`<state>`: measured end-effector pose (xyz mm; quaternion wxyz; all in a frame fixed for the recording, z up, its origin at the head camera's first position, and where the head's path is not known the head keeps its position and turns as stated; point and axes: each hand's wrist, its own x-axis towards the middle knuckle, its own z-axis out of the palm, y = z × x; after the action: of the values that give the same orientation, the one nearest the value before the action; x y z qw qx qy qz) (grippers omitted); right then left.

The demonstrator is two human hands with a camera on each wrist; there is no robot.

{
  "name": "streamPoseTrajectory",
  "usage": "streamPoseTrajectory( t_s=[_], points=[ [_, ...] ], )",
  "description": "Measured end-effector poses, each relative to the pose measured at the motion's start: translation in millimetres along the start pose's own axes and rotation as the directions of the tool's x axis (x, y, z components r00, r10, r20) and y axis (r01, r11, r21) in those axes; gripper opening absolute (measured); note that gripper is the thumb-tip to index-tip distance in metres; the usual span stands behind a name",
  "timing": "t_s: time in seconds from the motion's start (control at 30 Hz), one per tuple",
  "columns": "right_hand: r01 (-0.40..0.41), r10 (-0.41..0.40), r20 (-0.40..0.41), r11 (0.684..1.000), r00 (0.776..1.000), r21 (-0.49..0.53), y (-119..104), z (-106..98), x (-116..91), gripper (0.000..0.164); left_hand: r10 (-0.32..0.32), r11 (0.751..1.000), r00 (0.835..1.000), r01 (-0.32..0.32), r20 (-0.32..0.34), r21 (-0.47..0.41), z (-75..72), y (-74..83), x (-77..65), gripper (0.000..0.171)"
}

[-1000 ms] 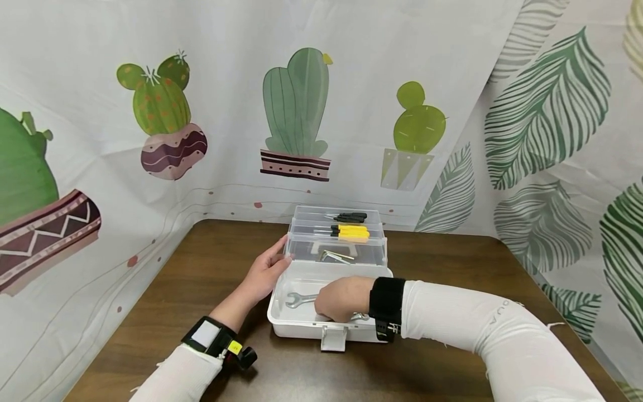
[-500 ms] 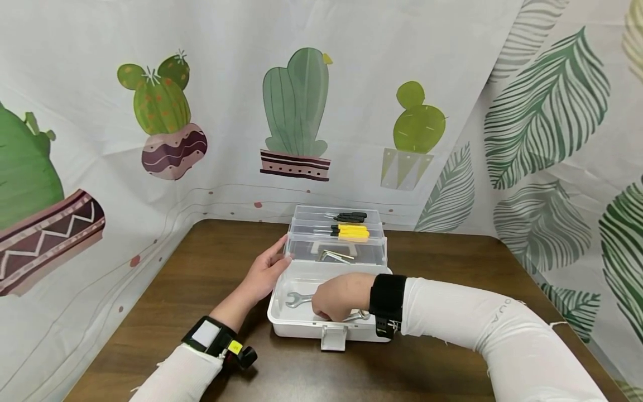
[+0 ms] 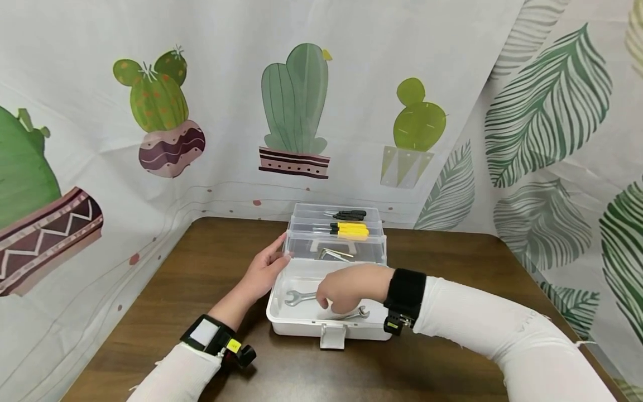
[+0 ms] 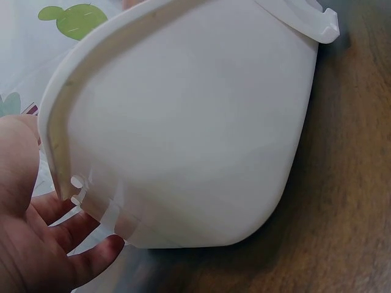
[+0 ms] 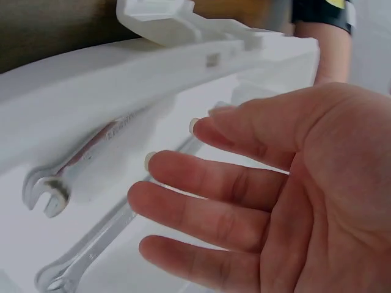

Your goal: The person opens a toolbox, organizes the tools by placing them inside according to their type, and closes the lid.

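Observation:
A white toolbox [image 3: 301,328] stands with its lid and clear trays raised toward the back. My left hand [image 3: 261,273] rests against its rear left side; in the left wrist view the loosely bent fingers [image 4: 98,256] touch the box near the hinge end. Over the bottom compartment hovers my right hand [image 3: 346,287], its fingers spread, relaxed and holding nothing. Two silver wrenches lie below it: the nearer wrench [image 5: 98,143] along the front wall, the farther wrench [image 5: 91,244] beneath the fingers, its middle partly hidden. In the head view the farther wrench's open end [image 3: 296,297] shows at left.
Black-handled screwdrivers [image 3: 350,215] lie in the top tray, yellow-handled screwdrivers [image 3: 351,229] in the middle one, and hex keys [image 3: 335,255] in the lowest. A white latch [image 3: 332,337] hangs at the front. The brown table [image 3: 211,245] meets a printed curtain [image 3: 226,123] behind.
My right hand has risen off the bottom of the box and drawn slightly right, its fingers loosening. More of the nearer wrench shows. The left hand has stayed in place.

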<state>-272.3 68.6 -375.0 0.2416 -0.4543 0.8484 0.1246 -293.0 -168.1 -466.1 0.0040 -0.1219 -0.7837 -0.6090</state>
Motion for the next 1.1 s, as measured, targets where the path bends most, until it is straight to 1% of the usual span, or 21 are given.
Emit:
streamPoseTrajectory(
  t_s=[0.07, 0.13, 0.23, 0.3, 0.37, 0.47, 0.53, 0.6, 0.7, 0.77, 0.83, 0.97, 1.07, 1.1],
  points=[
    [0.003, -0.002, -0.023, 0.999, 1.000, 0.046, 5, -1, -9, 0.020, -0.004, 1.000, 1.000, 0.005, -0.007, 0.013, -1.6, 0.2, 0.0, 0.061],
    [0.024, -0.019, -0.055, 0.995, 0.998, 0.100, 10, -1, -19, 0.020, -0.008, 1.000, 1.000, 0.009, -0.012, 0.021, -3.0, 0.8, -0.5, 0.061],
    [0.072, -0.047, -0.142, 0.982, 0.989, 0.175, 21, 2, -38, 0.023, -0.017, 0.999, 1.000, 0.018, -0.015, 0.028, -4.3, 2.0, -0.7, 0.060],
    [0.107, -0.057, -0.216, 0.969, 0.975, 0.224, 29, 4, -54, 0.024, -0.017, 1.000, 1.000, 0.017, -0.010, 0.022, -4.3, 2.9, -1.0, 0.060],
    [0.139, -0.053, -0.308, 0.954, 0.950, 0.266, 38, 5, -72, 0.024, -0.018, 1.000, 1.000, 0.018, -0.010, 0.020, -4.0, 3.4, -0.9, 0.059],
    [0.163, -0.004, -0.437, 0.931, 0.899, 0.328, 59, 10, -100, 0.023, -0.008, 1.000, 1.000, 0.008, -0.004, 0.018, -3.3, 3.2, -0.1, 0.060],
    [0.163, 0.047, -0.503, 0.917, 0.863, 0.365, 75, 17, -116, 0.022, -0.008, 1.000, 1.000, 0.008, -0.008, 0.015, -3.4, 2.9, 0.6, 0.060],
    [0.138, 0.110, -0.536, 0.905, 0.837, 0.402, 92, 28, -130, 0.020, -0.008, 1.000, 1.000, 0.008, -0.009, 0.015, -3.6, 2.1, 1.0, 0.060],
    [0.085, 0.200, -0.542, 0.886, 0.817, 0.455, 113, 48, -147, 0.020, -0.015, 1.000, 1.000, 0.015, -0.013, 0.013, -3.9, 0.8, 1.1, 0.060],
    [0.037, 0.259, -0.519, 0.870, 0.815, 0.492, 124, 63, -155, 0.020, -0.015, 1.000, 1.000, 0.015, -0.010, 0.013, -3.8, 0.0, 0.8, 0.060],
    [-0.017, 0.318, -0.479, 0.846, 0.818, 0.533, 132, 79, -163, 0.022, -0.012, 1.000, 1.000, 0.012, -0.005, 0.007, -3.3, -0.4, 0.5, 0.061],
    [-0.137, 0.430, -0.376, 0.787, 0.821, 0.602, 141, 110, -174, 0.025, -0.016, 1.000, 1.000, 0.016, 0.001, -0.006, -1.6, -0.3, 0.4, 0.061],
    [-0.216, 0.501, -0.303, 0.737, 0.810, 0.641, 143, 130, -180, 0.027, -0.026, 1.000, 1.000, 0.026, 0.000, -0.013, -0.1, 0.2, 0.6, 0.061],
    [-0.234, 0.516, -0.286, 0.724, 0.807, 0.649, 144, 137, -181, 0.028, -0.027, 1.000, 1.000, 0.027, 0.002, -0.013, 0.2, 0.3, 0.7, 0.062]
  ],
)
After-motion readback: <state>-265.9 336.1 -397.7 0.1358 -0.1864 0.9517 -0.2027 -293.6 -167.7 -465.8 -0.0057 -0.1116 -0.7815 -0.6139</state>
